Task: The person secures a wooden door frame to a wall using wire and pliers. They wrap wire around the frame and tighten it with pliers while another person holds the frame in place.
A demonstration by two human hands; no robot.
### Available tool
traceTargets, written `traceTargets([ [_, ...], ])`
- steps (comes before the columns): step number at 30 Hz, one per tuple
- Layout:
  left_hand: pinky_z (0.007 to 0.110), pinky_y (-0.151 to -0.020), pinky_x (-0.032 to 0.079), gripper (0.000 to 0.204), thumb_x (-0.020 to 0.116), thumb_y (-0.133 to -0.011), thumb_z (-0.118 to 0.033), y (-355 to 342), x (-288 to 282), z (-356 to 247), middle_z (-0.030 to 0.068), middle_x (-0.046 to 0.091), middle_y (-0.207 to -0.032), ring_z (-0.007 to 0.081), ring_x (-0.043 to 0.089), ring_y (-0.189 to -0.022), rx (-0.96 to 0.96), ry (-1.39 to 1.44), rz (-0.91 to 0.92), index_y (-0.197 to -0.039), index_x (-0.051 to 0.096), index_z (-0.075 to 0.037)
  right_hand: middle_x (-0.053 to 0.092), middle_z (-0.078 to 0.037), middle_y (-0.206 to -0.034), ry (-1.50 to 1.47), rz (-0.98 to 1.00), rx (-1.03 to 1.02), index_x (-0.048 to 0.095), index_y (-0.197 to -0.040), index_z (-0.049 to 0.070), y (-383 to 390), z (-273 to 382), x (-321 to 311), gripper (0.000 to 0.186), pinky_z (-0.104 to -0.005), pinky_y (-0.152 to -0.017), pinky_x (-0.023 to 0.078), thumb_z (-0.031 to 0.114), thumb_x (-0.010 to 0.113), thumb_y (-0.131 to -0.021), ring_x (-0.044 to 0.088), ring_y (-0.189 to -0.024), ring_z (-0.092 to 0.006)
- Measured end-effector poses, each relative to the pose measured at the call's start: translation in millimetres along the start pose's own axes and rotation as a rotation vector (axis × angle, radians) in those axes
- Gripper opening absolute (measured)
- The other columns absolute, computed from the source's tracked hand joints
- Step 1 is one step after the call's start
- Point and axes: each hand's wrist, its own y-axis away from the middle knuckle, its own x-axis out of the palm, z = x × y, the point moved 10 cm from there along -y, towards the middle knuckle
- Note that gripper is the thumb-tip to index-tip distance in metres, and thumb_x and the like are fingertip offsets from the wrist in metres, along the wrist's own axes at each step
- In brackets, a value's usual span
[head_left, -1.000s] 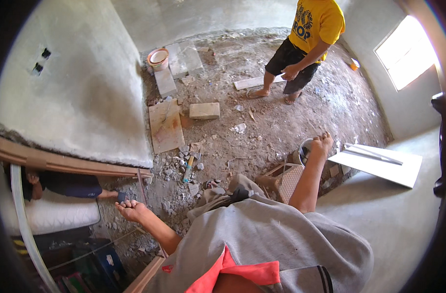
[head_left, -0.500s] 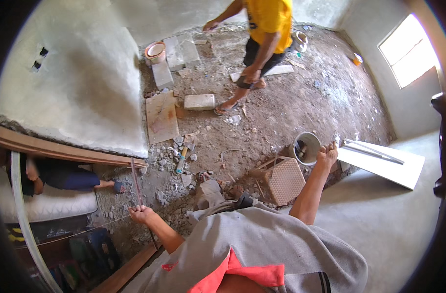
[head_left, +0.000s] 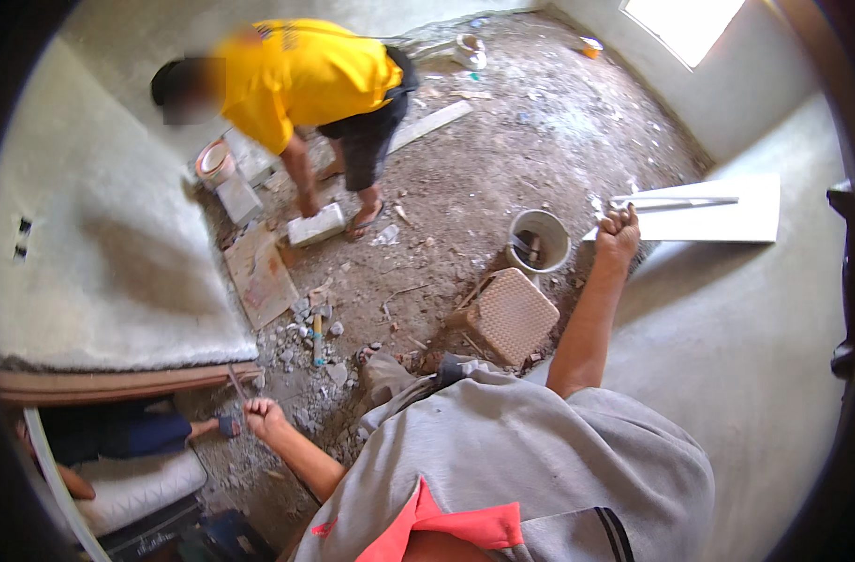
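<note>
On dirt floor point(head_left: 465, 197) | rubble point(head_left: 289, 354), bucket point(head_left: 543, 221) | grey walls point(head_left: 109, 300), bright window point(head_left: 685, 23)

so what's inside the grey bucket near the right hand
A few dark, elongated items show inside the grey bucket; I can't tell what they are, and whatever lies beneath is hidden.

A head-worn fisheye camera looks steeply down and forward from the person's own eye level. Their grey shirt point(head_left: 540, 440) is closest, at six o'clock. Within arm's reach lie the left hand point(head_left: 265, 420) at eight and right hand point(head_left: 618, 236) between two and three. The dirt floor point(head_left: 446, 211) spreads beyond, toward a far window point(head_left: 687, 26) between one and two.
</note>
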Motion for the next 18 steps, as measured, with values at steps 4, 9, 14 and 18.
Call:
traceTargets([
  [4,0.027,-0.039,0.022,0.036,0.052,-0.093,-0.012,1.9,-29.4,-30.7,-0.0084,0.027,-0.055,0.0076,0.023,-0.042,0.198,-0.161,-0.139,-0.062,0.035,-0.021,0.042,0.006,-0.064,0.03,0.078,-0.015,0.06,-0.101,0.012,1.9,7.2,2.3,0.009,-0.0239,-0.038,0.019,0.019,0.06,-0.105,0.028,-0.047,-0.0065],
  [9,0.025,-0.04,0.027,0.031,0.058,-0.1,-0.023,-2.1,-9.2,-66.1,-0.007,0.037,-0.059,0.0073,0.03,-0.044,0.324,-0.229,-0.007,-0.07,0.049,-0.019,0.044,0.004,-0.066,0.182,0.076,-0.085,0.062,-0.106,0.011,21.0,-9.5,14.3,0.008,-0.0236,-0.038,0.021,0.018,0.058,-0.106,0.03,-0.049,-0.0057],
  [14,0.021,-0.044,0.033,0.016,0.07,-0.101,-0.025,26.5,120.3,15.0,-0.0044,0.048,-0.072,0.0068,0.038,-0.054,0.384,-0.332,0.125,-0.096,0.063,-0.012,0.054,0.004,-0.076,0.44,0.294,-0.032,0.069,-0.115,0.007,69.8,-79.9,102.8,0.019,-0.0199,-0.048,0.033,0.021,0.068,-0.103,0.043,-0.057,-0.0049],
  [18,0.019,-0.056,0.039,0.015,0.072,-0.099,-0.016,88.8,269.3,186.4,-0.0044,0.05,-0.085,0.0062,0.045,-0.07,0.285,-0.531,0.515,-0.106,0.061,-0.008,0.06,0.001,-0.09,0.733,0.747,0.107,0.073,-0.108,0.004,191.4,-183.6,197.4,0.015,-0.0233,-0.053,0.04,0.017,0.072,-0.1,0.05,-0.06,-0.0062],
])
